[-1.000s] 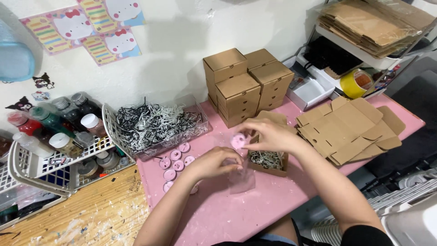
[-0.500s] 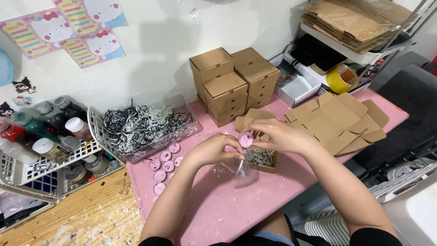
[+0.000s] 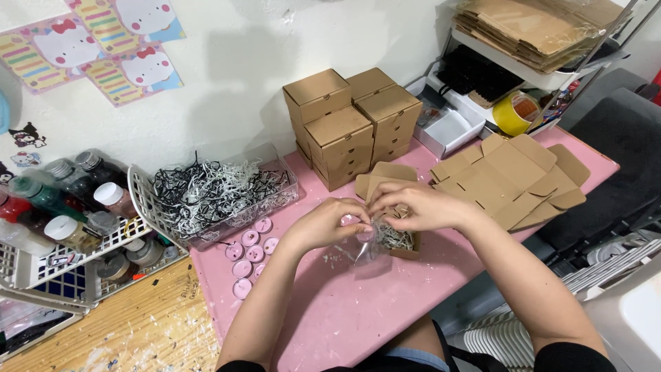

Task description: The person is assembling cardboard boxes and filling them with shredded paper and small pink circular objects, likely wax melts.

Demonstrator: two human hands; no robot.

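- A small clear plastic bag (image 3: 368,246) is pinched between the left hand (image 3: 329,222) and the right hand (image 3: 413,205), fingers closed on its top, above the pink bench (image 3: 358,317).
- A small open brown cardboard box (image 3: 399,238) with black-and-white paper shreds lies just beside the bag.
- Round pink discs (image 3: 249,253) lie left of the hands.
- Closed brown cardboard boxes (image 3: 351,124) are stacked behind.

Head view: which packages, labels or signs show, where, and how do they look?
Clear bag: between left hand and right hand.
Closed boxes: brown stack by the wall.
Flat boxes: brown, on the pink table, right.
Stickers: pastel cartoon sheets on the wall.
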